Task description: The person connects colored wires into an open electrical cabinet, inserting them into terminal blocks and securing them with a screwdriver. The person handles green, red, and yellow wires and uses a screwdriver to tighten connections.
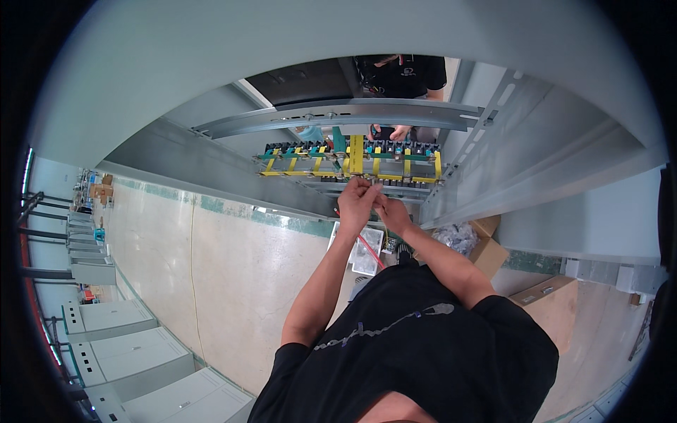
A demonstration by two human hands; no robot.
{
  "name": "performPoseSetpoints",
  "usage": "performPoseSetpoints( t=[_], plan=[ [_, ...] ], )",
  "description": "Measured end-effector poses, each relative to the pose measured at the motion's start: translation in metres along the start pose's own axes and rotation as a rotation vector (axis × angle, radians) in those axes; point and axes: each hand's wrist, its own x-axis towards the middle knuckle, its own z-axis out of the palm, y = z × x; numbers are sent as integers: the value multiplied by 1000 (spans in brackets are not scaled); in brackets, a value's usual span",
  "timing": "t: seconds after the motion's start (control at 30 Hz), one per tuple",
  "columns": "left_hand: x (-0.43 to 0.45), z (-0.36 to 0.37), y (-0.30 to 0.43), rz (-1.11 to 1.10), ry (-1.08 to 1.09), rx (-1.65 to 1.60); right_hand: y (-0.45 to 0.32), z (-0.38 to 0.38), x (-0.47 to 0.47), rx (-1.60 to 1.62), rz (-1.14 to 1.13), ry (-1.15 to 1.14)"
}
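My left hand point(357, 203) and my right hand point(392, 212) meet in front of the yellow busbars inside a grey metal cabinet. The fingertips are bunched together at the lower end of a wide upright yellow busbar point(356, 154), beside small metal fasteners. Whatever may be pinched between them is too small to make out. A horizontal yellow busbar point(296, 173) runs behind the fingers, with yellow branch strips rising from it. Above it lies a green busbar point(412, 157), fixed along a row of black breakers point(426, 149).
A slotted steel crossbar point(338, 113) spans the cabinet above the breakers. Behind it another person point(407, 79) stands, hands close to the breaker row. Below my arms are a white tray point(367, 253) of clear bags, a red rod-like item point(372, 251) and cardboard boxes point(487, 254).
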Motion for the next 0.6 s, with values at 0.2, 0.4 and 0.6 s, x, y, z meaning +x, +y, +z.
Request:
performPoseSetpoints(
  t=[0.2,0.4,0.6],
  plan=[
    [1,1,-7,49,69,-23,-11,-11,3,-67,11,8],
    [4,10,-17,197,206,141,-16,-20,4,-134,63,7],
    [-2,12,-27,242,175,-85,-12,-17,12,-58,48,1]
  ],
)
